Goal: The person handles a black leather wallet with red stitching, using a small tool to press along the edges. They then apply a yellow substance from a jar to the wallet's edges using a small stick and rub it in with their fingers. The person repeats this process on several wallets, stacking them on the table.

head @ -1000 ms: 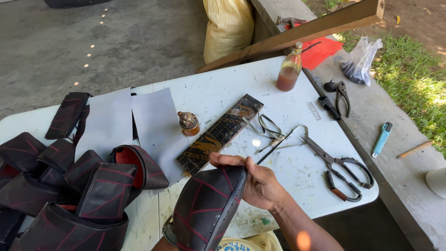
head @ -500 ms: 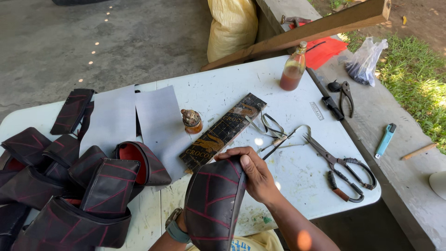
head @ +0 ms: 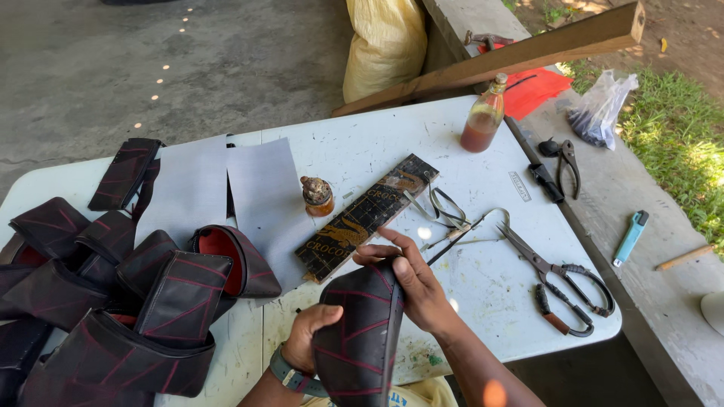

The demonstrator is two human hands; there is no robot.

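Both hands are gripping a curved black leather piece with red stitching [head: 358, 339] at the near edge of the white worktop [head: 483, 271]. The right hand [head: 411, 283] is pinching its upper edge, fingers curled over the top, while the left hand [head: 309, 335], wearing a wristwatch, is clasping its left side. A heap of similar black pieces [head: 113, 301] is lying to the left. Large scissors [head: 562, 279] are lying to the right, and a dark printed strip [head: 366, 217] just beyond the hands.
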